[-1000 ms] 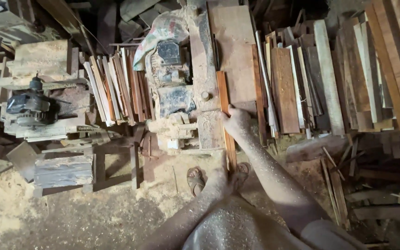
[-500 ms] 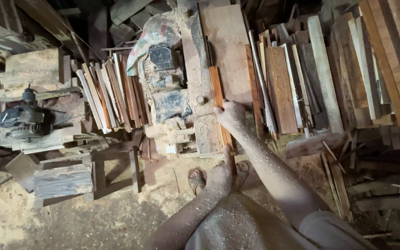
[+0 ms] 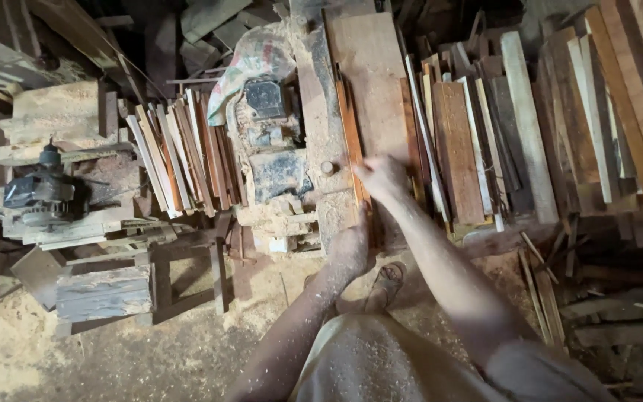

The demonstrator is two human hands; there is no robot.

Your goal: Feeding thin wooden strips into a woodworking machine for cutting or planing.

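Wooden strip (image 3: 353, 141) lies pressed under both hands, right (image 3: 382, 177) ahead, left (image 3: 351, 249) behind.

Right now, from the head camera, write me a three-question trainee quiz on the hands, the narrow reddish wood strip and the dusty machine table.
1. True or false: both hands rest on the narrow reddish wood strip that lies on the sawdust-covered machine table.
2. Which hand is farther up the strip, away from the person: A) left hand B) right hand?
3. What lies directly right of the strip on the table: a wide flat brown board or a metal bucket?

Key
1. True: the left hand presses the near end, and the right hand sits on it farther along.
2. B.
3. The wide flat brown board.
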